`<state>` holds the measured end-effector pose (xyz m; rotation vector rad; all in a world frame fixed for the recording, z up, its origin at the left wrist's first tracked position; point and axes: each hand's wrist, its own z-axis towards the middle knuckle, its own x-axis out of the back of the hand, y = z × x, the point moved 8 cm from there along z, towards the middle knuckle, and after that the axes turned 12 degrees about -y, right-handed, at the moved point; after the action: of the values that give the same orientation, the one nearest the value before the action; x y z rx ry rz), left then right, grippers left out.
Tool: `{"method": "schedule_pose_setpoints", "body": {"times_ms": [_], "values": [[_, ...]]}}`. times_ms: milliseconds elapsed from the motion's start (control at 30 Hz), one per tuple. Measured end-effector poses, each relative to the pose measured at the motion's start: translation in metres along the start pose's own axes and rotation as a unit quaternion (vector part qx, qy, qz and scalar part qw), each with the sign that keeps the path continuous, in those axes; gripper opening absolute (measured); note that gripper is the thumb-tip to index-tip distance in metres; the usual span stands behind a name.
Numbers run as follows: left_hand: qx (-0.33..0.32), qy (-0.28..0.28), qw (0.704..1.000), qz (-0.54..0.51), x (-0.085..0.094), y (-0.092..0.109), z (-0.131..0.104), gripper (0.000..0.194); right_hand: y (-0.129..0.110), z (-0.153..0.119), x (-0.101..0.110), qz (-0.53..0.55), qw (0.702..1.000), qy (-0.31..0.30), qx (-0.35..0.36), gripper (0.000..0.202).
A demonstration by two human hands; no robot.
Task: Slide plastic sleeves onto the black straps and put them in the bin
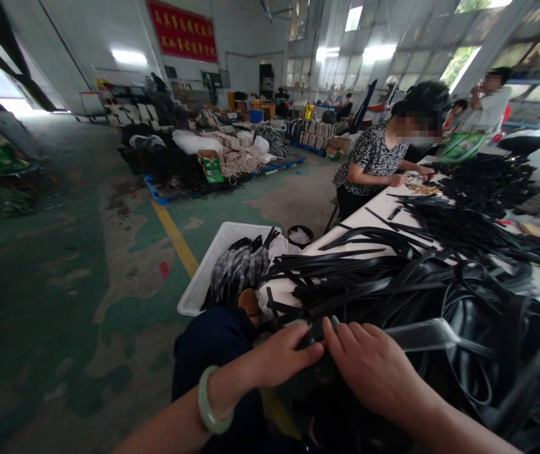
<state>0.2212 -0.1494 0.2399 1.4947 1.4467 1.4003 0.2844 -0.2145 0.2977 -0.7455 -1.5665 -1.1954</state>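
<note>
My left hand (282, 356), with a pale green bangle (211, 400) on its wrist, grips a black strap (316, 332) at the table's near edge. Close beside it, my right hand (369, 362) is closed on the same strap, with the thumb near the left fingertips. A clear plastic strip (424, 334) lies just beyond the right knuckles; whether it joins the held strap is hidden. Many loose black straps (393, 284) lie heaped around and past both hands, some looking glossy or wrapped in plastic.
A white bin (194, 284) of wrapped straps stands on the floor left of the white table (346, 217). Behind it is a round black bucket (299, 235). Across the table's far side, a person (374, 151) handles small gold-coloured pieces (424, 188). Blue pallets (156, 191) bear piled goods.
</note>
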Motion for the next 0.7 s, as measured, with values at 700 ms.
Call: {"method": "schedule_pose_setpoints", "body": {"times_ms": [700], "values": [[0.202, 0.342, 0.903, 0.163, 0.182, -0.131, -0.192, 0.049, 0.119, 0.092, -0.102, 0.848, 0.475, 0.035, -0.231, 0.041]]}}
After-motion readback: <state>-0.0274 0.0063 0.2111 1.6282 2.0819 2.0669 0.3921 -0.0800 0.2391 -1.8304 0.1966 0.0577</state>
